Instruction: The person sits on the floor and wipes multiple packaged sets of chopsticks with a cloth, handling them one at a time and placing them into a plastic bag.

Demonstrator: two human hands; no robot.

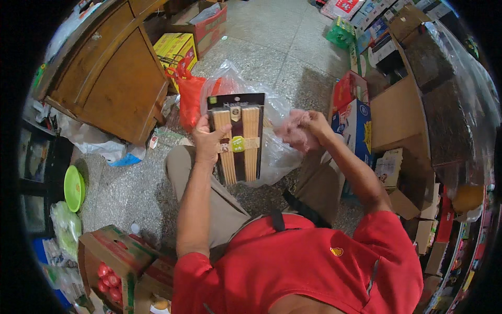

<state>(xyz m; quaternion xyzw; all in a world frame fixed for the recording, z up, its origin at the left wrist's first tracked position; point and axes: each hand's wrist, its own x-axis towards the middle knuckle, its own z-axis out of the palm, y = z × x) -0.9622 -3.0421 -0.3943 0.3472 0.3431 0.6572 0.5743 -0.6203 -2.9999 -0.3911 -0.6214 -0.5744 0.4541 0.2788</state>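
A carded pack of wooden chopsticks (251,161) is held up in front of me, its two bundles crossed by a paper band with a green label. My left hand (210,137) grips the pack by its left edge, thumb on the front. My right hand (317,125) pinches a crumpled pink cloth (297,131), which is blurred, a little to the right of the pack. Behind and below both hands lies a large clear plastic bag (274,167); the pack covers part of it, so what it holds is hard to tell.
A red plastic bag (190,98) and a yellow carton (178,45) stand beside a wooden cabinet (113,74). Blue (357,121) and red boxes (350,92) line the right, near an open cardboard box (398,114). At lower left are a green basin (74,188) and a carton (113,245) containing red fruit.
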